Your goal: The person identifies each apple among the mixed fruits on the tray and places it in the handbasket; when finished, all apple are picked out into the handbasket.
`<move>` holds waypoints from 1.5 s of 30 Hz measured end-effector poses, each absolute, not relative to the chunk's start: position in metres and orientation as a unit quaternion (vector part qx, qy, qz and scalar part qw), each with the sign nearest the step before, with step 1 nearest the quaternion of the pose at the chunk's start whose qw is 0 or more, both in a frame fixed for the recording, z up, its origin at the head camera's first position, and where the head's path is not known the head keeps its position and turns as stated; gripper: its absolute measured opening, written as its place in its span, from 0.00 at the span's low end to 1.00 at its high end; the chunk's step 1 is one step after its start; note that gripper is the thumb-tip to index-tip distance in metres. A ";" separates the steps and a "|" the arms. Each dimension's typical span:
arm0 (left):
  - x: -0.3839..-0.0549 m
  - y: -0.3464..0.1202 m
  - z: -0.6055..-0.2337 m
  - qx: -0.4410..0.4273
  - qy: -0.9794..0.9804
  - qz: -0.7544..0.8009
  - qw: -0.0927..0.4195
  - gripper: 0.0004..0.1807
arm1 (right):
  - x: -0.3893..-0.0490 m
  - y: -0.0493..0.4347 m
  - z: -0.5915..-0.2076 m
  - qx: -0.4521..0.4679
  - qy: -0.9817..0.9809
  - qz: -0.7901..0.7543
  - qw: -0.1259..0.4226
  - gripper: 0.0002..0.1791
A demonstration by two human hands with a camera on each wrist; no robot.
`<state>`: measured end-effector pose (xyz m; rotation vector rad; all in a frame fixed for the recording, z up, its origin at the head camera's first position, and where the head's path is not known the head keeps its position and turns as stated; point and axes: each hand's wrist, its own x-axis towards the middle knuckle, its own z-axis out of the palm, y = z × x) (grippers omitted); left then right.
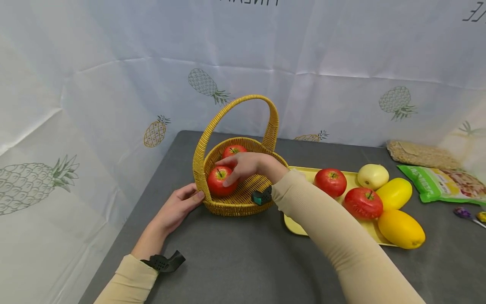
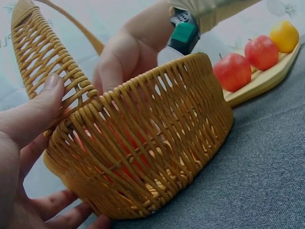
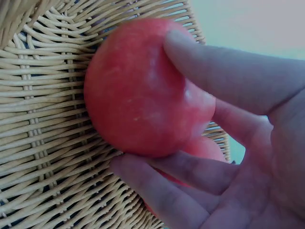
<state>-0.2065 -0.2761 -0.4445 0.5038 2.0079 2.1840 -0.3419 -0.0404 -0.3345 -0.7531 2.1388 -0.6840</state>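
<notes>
A glossy red apple (image 1: 218, 188) — round, yellowish about its dark stem — sits in the wicker basket (image 1: 235, 210), toward the bench's (image 1: 235, 253) far left corner. The right hand (image 1: 248, 164), half closed, has thumb and fingers around it; the left hand (image 1: 182, 205), fingers spread, grips the basket's side by its handle (image 1: 200, 162).

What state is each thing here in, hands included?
Wicker basket: upright, handle raised
Front apple: in the basket, gripped
Back apple: in the basket, partly hidden
Right hand: gripping the front apple
Left hand: holding the basket at the handle's base
Yellow tray: loaded with fruit
Green packet: lying flat
</notes>
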 end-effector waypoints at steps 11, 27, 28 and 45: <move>-0.206 -0.275 -0.442 0.166 0.664 0.726 0.066 0.10 | -0.336 -0.040 -0.330 -0.298 0.856 -0.253 0.338 0.41; -0.205 -0.276 -0.444 0.161 0.667 0.725 0.063 0.13 | -0.335 -0.039 -0.335 -0.315 0.858 -0.242 0.326 0.41; -0.205 -0.275 -0.444 0.160 0.667 0.725 0.063 0.15 | -0.335 -0.039 -0.335 -0.316 0.859 -0.240 0.324 0.41; -0.203 -0.274 -0.443 0.155 0.669 0.724 0.063 0.17 | -0.321 -0.012 -0.325 -0.314 0.839 -0.312 0.317 0.41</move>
